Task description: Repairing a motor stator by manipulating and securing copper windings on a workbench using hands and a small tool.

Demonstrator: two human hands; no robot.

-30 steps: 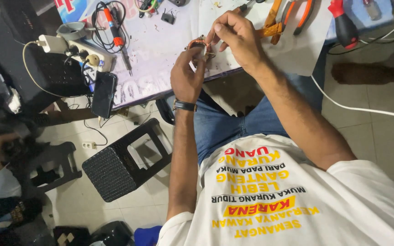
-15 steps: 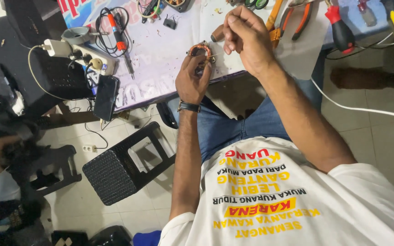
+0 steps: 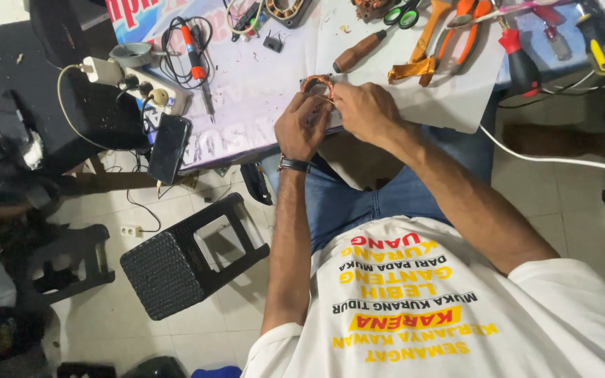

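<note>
glossy copper wire coil, matt plastic stool, wood-handled tool

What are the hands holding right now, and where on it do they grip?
Both the left hand and right hand hold a small copper wire coil, gripped along its lower rim at the table edge.

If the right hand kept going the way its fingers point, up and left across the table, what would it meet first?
The right hand already touches the copper coil; beyond it, probably the small black part, though depth is unclear.

Table: pliers, screwdrivers, phone.
</note>
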